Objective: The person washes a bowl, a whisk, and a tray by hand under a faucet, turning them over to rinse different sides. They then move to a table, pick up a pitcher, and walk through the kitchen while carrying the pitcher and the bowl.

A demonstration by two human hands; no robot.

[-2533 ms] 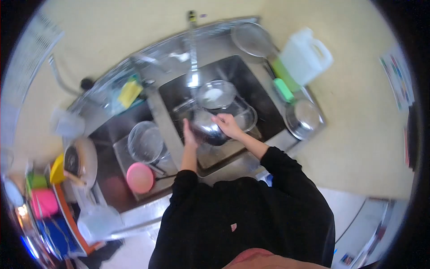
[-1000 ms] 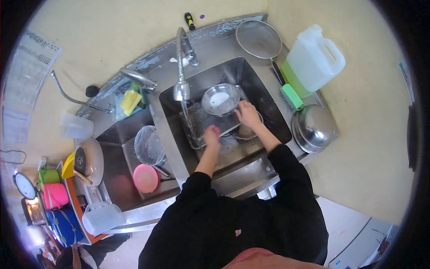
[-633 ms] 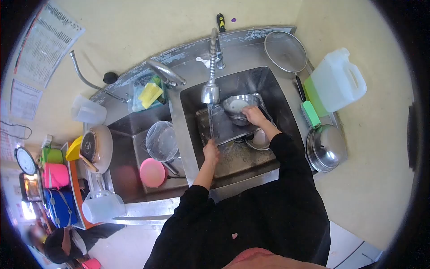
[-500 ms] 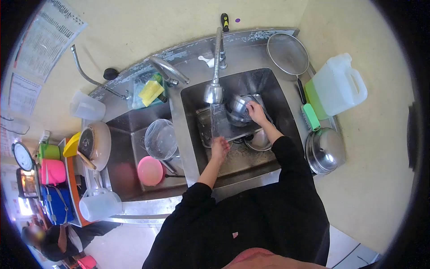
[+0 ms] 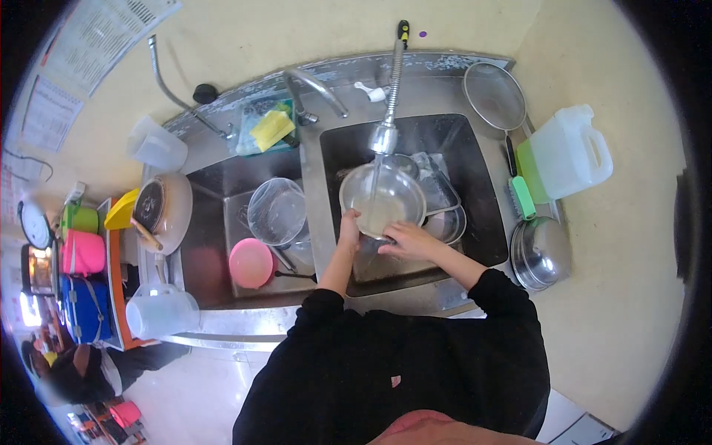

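In the right sink basin (image 5: 482,222), a round, shiny metal bowl (image 5: 397,194) is held up with its open side toward me. My left hand (image 5: 350,231) grips its rim at the near left. My right hand (image 5: 409,242) is closed on the near edge, thumb and fingers at the rim. Water runs from the spring faucet's spray head (image 5: 383,139) into the bowl. Beneath and behind it lie other metal pans and a tray-like piece (image 5: 443,189), partly hidden by the bowl.
The left basin holds a clear round container (image 5: 277,211) and a pink bowl (image 5: 251,263). A yellow sponge (image 5: 272,130) lies behind it. To the right are a strainer (image 5: 495,96), a green brush (image 5: 522,198), a jug of green liquid (image 5: 564,156) and stacked metal bowls (image 5: 541,254).
The metal bowl is now lifted under the faucet with both hands at its rim. My right hand has come nearer to me, and water is now visible running. The view has shifted slightly.
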